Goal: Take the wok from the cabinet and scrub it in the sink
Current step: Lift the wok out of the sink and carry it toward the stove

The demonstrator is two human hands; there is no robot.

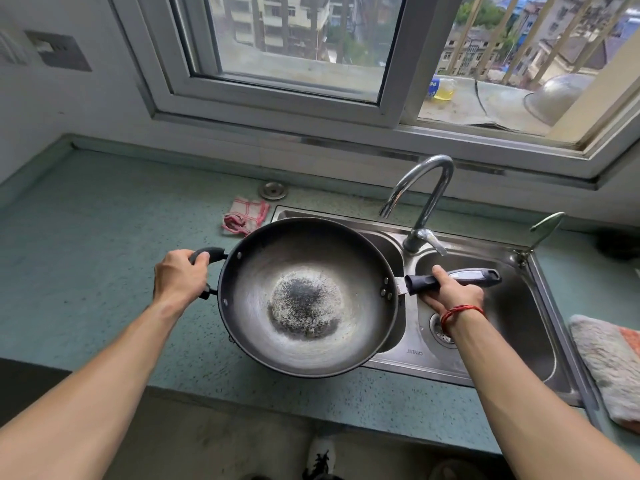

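A large dark wok [304,317] with a scorched patch at its bottom hangs over the left basin of the steel double sink [426,367] and the counter's front edge. My left hand [180,278] grips the small black loop handle on the wok's left side. My right hand [450,292] grips the long black handle on its right, above the right basin. The wok hides most of the left basin. A curved chrome faucet [426,199] stands behind the wok, its spout above the wok's far rim.
A red-and-white checked cloth [246,214] lies on the green counter [104,237] left of the sink. A fuzzy grey-and-orange cloth [609,358] lies right of the sink. The window sill behind holds a bottle [441,87] and a metal bowl [557,97].
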